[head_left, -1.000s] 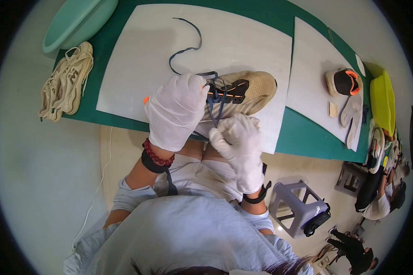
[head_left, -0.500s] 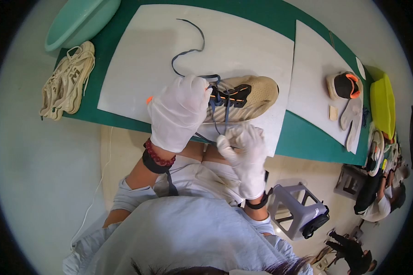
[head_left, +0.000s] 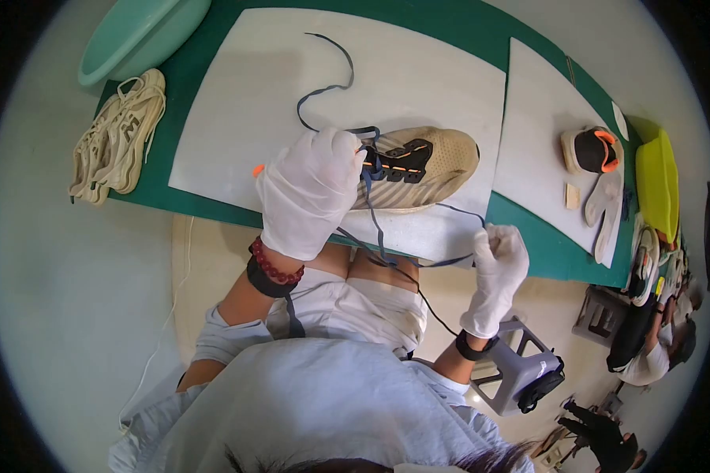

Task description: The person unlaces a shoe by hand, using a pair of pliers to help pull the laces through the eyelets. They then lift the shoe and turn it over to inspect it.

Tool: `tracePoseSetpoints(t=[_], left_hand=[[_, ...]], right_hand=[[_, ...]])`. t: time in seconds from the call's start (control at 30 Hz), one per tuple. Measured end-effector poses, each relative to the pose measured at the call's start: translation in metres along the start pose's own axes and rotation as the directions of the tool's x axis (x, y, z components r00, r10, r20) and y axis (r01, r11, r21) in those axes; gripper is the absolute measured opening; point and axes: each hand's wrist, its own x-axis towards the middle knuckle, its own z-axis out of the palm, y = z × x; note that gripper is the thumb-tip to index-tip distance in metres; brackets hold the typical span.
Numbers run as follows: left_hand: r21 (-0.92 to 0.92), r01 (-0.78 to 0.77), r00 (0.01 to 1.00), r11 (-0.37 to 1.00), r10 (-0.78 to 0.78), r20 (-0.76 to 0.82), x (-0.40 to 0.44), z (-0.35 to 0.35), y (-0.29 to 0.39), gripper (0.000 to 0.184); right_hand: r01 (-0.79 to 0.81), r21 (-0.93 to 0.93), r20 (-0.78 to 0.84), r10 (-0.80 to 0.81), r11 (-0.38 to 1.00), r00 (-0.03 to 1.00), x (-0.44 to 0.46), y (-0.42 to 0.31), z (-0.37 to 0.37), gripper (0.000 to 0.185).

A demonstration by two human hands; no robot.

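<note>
A beige and black shoe [head_left: 442, 162] lies on a white board with its toe to the right. My left hand [head_left: 312, 189], in a white glove, is closed over the shoe's heel end and tongue, hiding that part. The dark blue lace [head_left: 350, 75] curls across the board above the shoe, and more of it hangs over the table's front edge. Off to the right of the shoe, past the table edge, my gloved right hand [head_left: 498, 264] pinches the lace between thumb and fingers.
Cream shoes [head_left: 118, 138] stand at the left beside a teal basin [head_left: 134, 39]. On the right board [head_left: 528, 118] lie another shoe [head_left: 592, 150] and insoles [head_left: 603, 197], near a yellow-green bin [head_left: 659, 177]. A grey stool [head_left: 521, 366] and other people are at the lower right.
My right hand has moved right, away from the shoe, drawing the lace out over the front edge. My left hand has stayed on the shoe.
</note>
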Motion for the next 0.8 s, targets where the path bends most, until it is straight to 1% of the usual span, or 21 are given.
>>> tracePoseSetpoints(t=[0.07,0.17,0.2,0.33,0.43,0.53,0.63,0.73,0.8], left_hand=[[-0.001,0.000,1.000,1.000,0.000,-0.004,0.000,0.001,0.001,0.013],[0.008,-0.003,1.000,1.000,0.003,-0.008,-0.001,0.001,0.002,0.013],[0.014,-0.005,1.000,1.000,0.005,-0.007,-0.002,0.001,0.002,0.013],[0.037,-0.013,1.000,0.999,0.014,-0.001,-0.002,0.000,0.001,0.012],[0.002,-0.023,0.999,1.000,0.023,-0.030,-0.002,0.001,0.001,0.012],[0.051,-0.011,1.000,0.999,0.011,-0.004,-0.002,-0.001,0.003,0.012],[0.008,-0.009,1.000,1.000,0.009,-0.014,-0.001,-0.002,0.003,0.012],[0.003,0.013,1.000,1.000,-0.013,-0.015,-0.001,-0.003,0.006,0.012],[0.008,0.021,1.000,1.000,-0.021,-0.004,0.000,-0.006,0.007,0.012]], right_hand=[[-0.130,0.209,0.023,0.128,0.969,0.991,-0.006,0.005,-0.012,0.025],[-0.114,0.349,0.067,0.097,0.930,0.993,-0.017,-0.006,-0.010,0.021],[-0.087,0.297,0.089,0.063,0.951,0.994,-0.019,-0.011,-0.009,0.015],[-0.100,0.345,0.218,0.024,0.933,0.976,-0.020,-0.024,-0.007,0.013],[-0.214,0.353,0.289,0.112,0.911,0.951,-0.018,-0.040,-0.014,0.013],[-0.276,0.369,0.361,0.137,0.887,0.922,-0.008,-0.050,-0.020,0.014],[-0.182,0.298,0.374,0.061,0.937,0.925,0.007,-0.049,-0.021,0.015],[-0.131,0.349,0.336,0.007,0.928,0.942,0.015,-0.047,-0.015,0.016],[-0.121,0.234,0.387,0.022,0.965,0.922,0.021,-0.047,-0.012,0.016]])
